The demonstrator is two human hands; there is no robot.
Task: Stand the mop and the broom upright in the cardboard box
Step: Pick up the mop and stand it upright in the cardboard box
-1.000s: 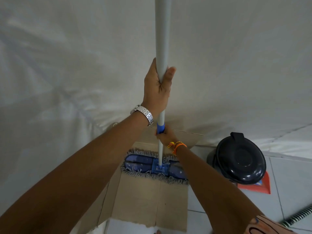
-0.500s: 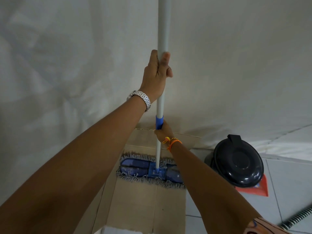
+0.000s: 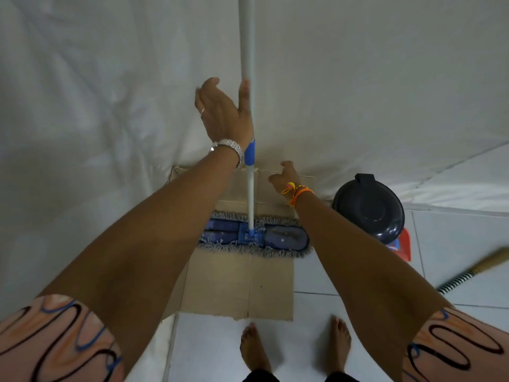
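Two open hands, and the mop standing in the box.

Your left hand (image 3: 221,114) has its fingers (image 3: 207,86) spread and released, only the thumb side lying against the mop (image 3: 250,188) handle above its blue collar; a metal watch (image 3: 230,146) sits at that wrist. Your right hand (image 3: 285,176) is loose and empty just beside the lower handle, apart from it, with orange threads (image 3: 296,191) tied at the wrist. The mop stands upright, its blue fringed head flat on the cardboard box (image 3: 237,285) floor, the pole rising against the white sheet. The broom (image 3: 476,271) lies on the tiled floor at the far right, near a dark lidded bin (image 3: 369,206).
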